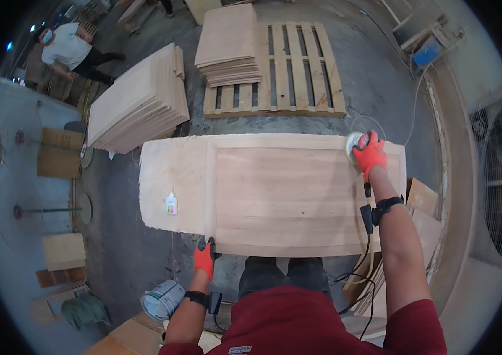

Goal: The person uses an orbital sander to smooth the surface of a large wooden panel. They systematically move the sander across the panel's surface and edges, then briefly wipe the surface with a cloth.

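Observation:
A wooden panel [286, 195] with a raised frame lies on a rough-edged pale board [174, 163] in front of me. My right hand [372, 155], in a red glove, is wrapped round the top of a round power sander [352, 143] at the panel's far right corner. A hose and a cable run back from it along my forearm. My left hand [204, 258], in a red glove with dark fingertips, grips the panel's near edge toward its left end; part of its fingers is hidden. A small white squeeze bottle [172, 205] with a colourful label is on the pale board.
Beyond the panel are a stack of wooden sheets [138, 100], another stack [227, 38] and a slatted pallet [301, 71]. A bucket [163, 300] stands near my left arm. Boards [425, 228] lean at the right. A person [69, 50] is at the far left.

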`<state>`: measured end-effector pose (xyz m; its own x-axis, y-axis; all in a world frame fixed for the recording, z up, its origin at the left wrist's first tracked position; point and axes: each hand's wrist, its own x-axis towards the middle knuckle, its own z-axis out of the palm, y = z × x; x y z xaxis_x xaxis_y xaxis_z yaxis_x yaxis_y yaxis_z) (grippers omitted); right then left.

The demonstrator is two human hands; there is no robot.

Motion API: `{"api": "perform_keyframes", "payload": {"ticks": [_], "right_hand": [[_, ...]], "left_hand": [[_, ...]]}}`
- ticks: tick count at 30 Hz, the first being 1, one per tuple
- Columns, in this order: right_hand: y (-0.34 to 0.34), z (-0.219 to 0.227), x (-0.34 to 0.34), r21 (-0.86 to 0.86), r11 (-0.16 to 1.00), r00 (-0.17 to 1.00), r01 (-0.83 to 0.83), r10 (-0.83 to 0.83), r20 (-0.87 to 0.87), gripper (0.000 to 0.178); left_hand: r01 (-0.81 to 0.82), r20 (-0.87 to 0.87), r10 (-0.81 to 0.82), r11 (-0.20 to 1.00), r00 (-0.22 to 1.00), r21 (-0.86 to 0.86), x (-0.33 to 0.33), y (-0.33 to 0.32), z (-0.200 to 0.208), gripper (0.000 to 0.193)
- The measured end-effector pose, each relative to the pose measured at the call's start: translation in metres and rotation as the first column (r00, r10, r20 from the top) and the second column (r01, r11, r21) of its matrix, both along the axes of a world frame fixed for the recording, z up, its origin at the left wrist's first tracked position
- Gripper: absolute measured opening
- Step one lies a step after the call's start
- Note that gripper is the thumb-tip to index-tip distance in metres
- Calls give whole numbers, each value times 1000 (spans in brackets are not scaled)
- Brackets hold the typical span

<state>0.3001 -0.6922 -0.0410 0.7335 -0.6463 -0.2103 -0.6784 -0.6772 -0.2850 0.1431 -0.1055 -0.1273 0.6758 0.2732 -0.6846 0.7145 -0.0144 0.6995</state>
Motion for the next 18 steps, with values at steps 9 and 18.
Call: {"api": "perform_keyframes", "payload": {"ticks": [9,18], "right_hand": [[164,5,68,20,980,979,-200,201,-25,90],[364,8,149,1,861,854,-509,505,124,73]], "left_hand": [[83,11,-83,982,997,-170,17,21,-31,52],[457,-39,-457,889,889,4,23,42,-25,57]]}}
